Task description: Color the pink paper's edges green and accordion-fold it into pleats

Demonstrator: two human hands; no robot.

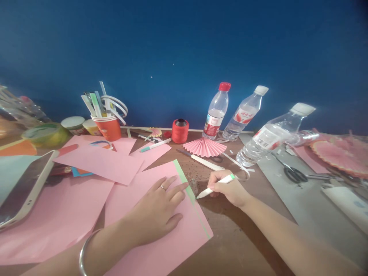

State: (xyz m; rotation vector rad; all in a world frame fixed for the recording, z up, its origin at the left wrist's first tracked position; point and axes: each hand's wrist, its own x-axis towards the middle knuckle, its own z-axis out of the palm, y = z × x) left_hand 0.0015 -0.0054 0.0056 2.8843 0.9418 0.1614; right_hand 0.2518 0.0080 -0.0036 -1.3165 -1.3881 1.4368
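My left hand lies flat with fingers spread on a pink sheet of paper, a ring on one finger. My right hand grips a white marker with a green end. The marker's tip meets the sheet's right edge, where a green band is coloured from the top corner downward. Lower on that edge a thin green line continues. Just beyond my right hand lie a white utility knife and a pleated pink paper fan.
Three water bottles stand at the back right, near a red thread spool. An orange-red paper cup holds several markers. More pink sheets and a phone or tablet lie left. Scissors rest on a grey mat.
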